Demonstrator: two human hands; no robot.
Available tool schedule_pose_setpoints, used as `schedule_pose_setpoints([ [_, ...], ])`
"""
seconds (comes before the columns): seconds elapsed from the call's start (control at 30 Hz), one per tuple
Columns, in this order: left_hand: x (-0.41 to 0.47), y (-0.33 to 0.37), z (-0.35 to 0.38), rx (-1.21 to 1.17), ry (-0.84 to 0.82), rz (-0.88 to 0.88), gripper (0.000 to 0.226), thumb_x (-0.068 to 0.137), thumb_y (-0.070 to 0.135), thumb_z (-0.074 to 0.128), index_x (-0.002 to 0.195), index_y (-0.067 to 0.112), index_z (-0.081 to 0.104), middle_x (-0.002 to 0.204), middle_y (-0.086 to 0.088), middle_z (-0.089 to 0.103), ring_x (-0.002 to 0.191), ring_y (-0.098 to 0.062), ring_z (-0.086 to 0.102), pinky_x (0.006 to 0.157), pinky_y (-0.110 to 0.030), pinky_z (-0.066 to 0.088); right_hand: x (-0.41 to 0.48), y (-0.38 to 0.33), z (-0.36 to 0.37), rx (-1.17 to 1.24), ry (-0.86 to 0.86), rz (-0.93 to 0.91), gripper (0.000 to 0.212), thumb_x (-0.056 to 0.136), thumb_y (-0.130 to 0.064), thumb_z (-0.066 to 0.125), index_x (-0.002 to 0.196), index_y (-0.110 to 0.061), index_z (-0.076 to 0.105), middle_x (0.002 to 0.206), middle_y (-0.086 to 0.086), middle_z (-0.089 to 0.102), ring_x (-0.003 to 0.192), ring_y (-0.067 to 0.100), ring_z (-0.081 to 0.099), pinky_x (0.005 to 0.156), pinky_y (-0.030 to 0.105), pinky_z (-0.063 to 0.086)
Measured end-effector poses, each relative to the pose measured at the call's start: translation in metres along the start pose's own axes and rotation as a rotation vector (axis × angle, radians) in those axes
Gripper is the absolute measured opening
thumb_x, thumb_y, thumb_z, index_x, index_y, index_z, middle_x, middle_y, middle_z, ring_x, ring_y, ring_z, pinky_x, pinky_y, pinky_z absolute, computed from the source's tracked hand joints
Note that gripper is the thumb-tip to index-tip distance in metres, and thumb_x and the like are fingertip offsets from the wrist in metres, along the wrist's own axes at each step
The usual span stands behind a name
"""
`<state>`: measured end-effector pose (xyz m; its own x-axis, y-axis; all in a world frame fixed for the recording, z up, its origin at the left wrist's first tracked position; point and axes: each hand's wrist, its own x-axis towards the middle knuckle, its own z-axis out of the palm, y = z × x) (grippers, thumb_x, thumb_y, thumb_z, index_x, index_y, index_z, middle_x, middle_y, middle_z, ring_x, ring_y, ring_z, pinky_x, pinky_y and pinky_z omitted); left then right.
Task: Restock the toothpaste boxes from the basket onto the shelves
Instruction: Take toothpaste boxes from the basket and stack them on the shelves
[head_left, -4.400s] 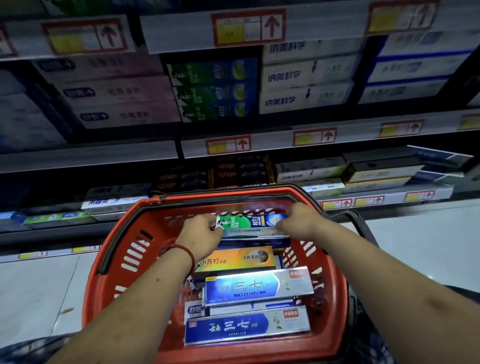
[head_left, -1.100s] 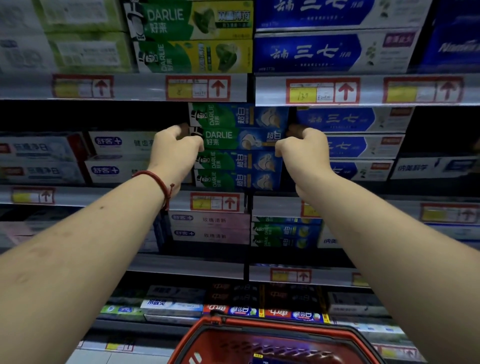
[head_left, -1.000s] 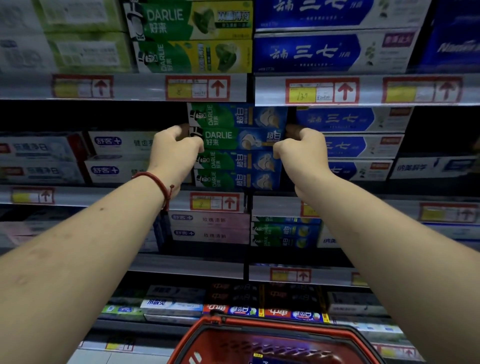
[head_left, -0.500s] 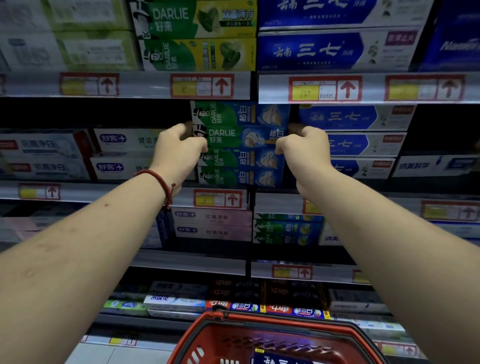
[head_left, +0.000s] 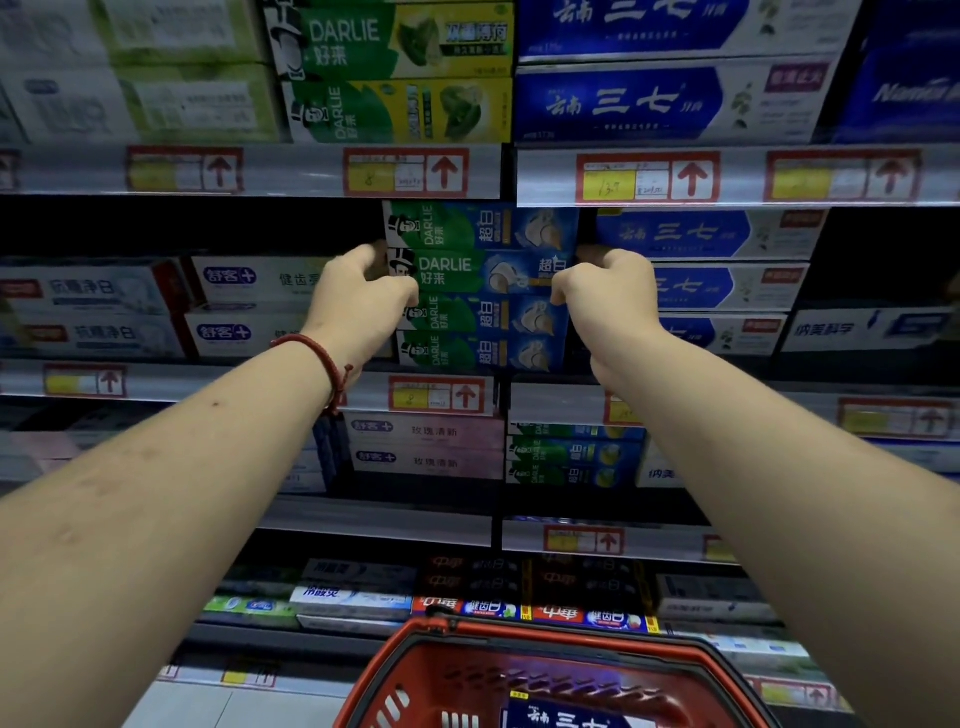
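From my feed, the shelving (head_left: 311, 171) fills nearly the whole view: metal tiers with pale front rails carrying red-framed price tags (head_left: 405, 171), each tier packed with long rectangular cardboard toothpaste boxes lying flat in stacks. Low in the frame sits the red plastic basket (head_left: 545, 636), with slotted walls and a dark handle. Only its far rim shows, and I can make out one blue box (head_left: 561, 717) inside; the rest of its contents are cut off.

On the middle tier I count four green-and-blue Darlie boxes in one stack (head_left: 483, 335). The Darlie box (head_left: 467, 273) I am handling is second from the top, with one box above it and two below. Its label reads level, while the others' print runs sideways. Just to the right stand three blue boxes (head_left: 701, 234), stacked. On the tier above are two green-and-yellow Darlie boxes (head_left: 395, 73).

My left hand (head_left: 358, 301) grips the box's left end, its fingers (head_left: 363, 260) curled round it. My right hand (head_left: 608, 291) grips the right end the same way. A red braided cord bracelet (head_left: 317, 353) circles my left wrist.
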<state>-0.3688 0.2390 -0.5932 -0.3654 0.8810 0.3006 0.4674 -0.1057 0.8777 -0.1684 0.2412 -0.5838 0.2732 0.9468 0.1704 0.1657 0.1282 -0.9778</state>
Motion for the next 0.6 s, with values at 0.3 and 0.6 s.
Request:
schedule_pose_setpoints([
  [0.3,-0.035,-0.009,-0.009,0.525,-0.073,0.361,0.057,0.093,0.031,0.062,0.146,0.019,0.047,0.146,-0.005,0.045,0.134,-0.025,0.045,0.111,-0.035,0.035,-0.015,0.019,-0.022,-0.568,-0.141,-0.411,0.054,0.094,-0.018,0.063,0.146,-0.013,0.048,0.139,0.007,0.048,0.118,0.021,0.05,0.089,0.028,0.041],
  [0.6,-0.095,-0.025,0.002,0.764,-0.2,0.435,0.06,0.093,0.048,0.062,0.146,0.025,0.045,0.146,0.001,0.048,0.134,-0.024,0.046,0.111,-0.048,0.034,-0.061,0.046,-0.058,-0.919,-0.383,-0.612,0.069,0.097,-0.037,0.064,0.155,-0.021,0.032,0.152,0.003,0.038,0.138,0.026,0.04,0.113,0.045,0.039],
])
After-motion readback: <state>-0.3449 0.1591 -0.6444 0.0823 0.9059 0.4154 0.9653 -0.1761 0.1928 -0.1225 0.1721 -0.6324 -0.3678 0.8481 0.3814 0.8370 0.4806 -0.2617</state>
